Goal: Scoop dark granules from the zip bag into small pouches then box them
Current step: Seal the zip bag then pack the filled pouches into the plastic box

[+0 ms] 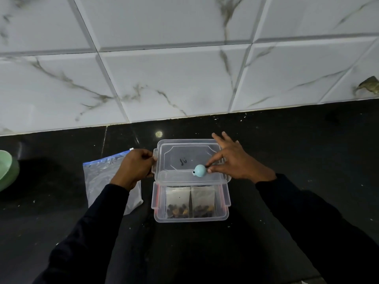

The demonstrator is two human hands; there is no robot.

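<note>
A clear plastic box [224,203] stands on the black counter with two small pouches [178,201] side by side inside, dark granules at their bottoms. Its clear lid [184,152] lies partly over the box's far end. My left hand [134,168] grips the lid's left edge clip. My right hand [235,160] pinches the dark handle of a small light-blue scoop [200,170] above the lid's near edge, other fingers spread. The zip bag [102,177] with a blue seal lies flat to the left, partly under my left hand.
A green bowl [7,170] sits at the left edge of the view. A marble-tiled wall [184,78] rises behind the black counter [297,150]. Small crumbs are scattered over the counter.
</note>
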